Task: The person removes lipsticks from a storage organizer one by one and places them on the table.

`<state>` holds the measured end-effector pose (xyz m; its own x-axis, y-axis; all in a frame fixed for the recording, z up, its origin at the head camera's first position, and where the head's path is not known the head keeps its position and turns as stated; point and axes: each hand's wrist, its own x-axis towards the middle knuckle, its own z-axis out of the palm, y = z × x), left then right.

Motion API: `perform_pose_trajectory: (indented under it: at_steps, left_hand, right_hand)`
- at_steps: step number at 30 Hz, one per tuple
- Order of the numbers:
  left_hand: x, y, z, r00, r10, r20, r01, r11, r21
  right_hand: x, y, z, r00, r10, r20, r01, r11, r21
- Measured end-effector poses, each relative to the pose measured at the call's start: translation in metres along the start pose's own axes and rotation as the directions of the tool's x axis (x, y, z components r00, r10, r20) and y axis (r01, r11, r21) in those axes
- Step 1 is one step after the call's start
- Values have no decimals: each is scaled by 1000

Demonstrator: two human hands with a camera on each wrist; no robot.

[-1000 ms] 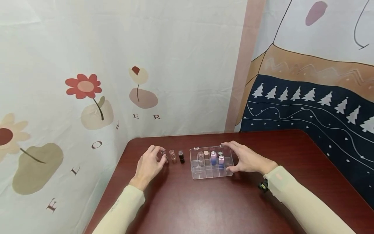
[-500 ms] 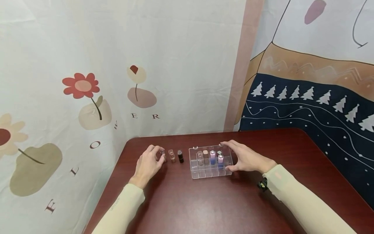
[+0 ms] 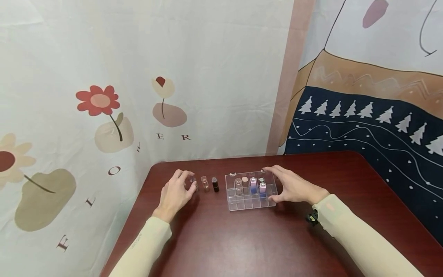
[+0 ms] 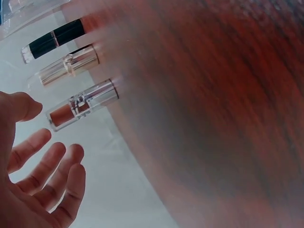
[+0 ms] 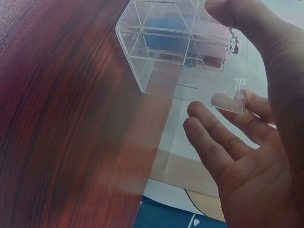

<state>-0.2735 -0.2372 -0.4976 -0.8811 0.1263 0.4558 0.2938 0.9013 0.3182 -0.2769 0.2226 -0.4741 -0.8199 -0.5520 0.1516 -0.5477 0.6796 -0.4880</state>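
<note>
My left hand [image 3: 174, 193] is beside a clear lipstick tube with a brown-red colour and silvery base [image 4: 83, 103], which stands upright on the table. In the left wrist view its thumb and fingers are spread around the tube's top, with a gap showing. Beyond that stand a gold-toned lipstick [image 4: 70, 65] and a black lipstick [image 4: 56, 38]. My right hand [image 3: 295, 186] grips the right end of a clear compartment organizer [image 3: 238, 206], thumb at the front and fingertips at the back. Inside are several lipsticks, including a pink and blue one [image 3: 253, 185].
Everything rests on a dark red wooden table [image 3: 242, 242]. Close behind its far edge hangs a pale flower-printed cloth [image 3: 221, 96], with a navy tree-patterned cloth [image 3: 346, 132] to the right. The organizer's front row has several vacant compartments.
</note>
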Motion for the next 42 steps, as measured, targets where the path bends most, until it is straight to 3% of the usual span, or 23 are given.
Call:
perform_pose_trajectory:
  at_steps: [6,12,18,28,37,42]
  left_hand:
    - [3,6,-7,993,64,-101,-65,998,-2]
    - [8,24,-14,978,155,-142,-163,986,-47]
    - [12,51,-13,946,274,-172,-291,953,-82]
    - [14,90,4,894,434,-110,-445,887,-126]
    - [17,115,15,872,480,-100,-490,849,-196]
    - [21,132,25,857,513,-51,-512,837,-194]
  right_hand:
    - [-1,0,1,1000,14,2,-14,1000,2]
    - [-2,0,2,1000,27,0,-27,1000,1]
    - [-4,2,0,999,39,2,-39,999,12]
    - [-2,0,1,999,30,13,-31,999,19]
    - [1,-2,3,1000,3,2,-3,1000,5]
    - [1,-3,0,1000,-6,-3,6,1000,-1]
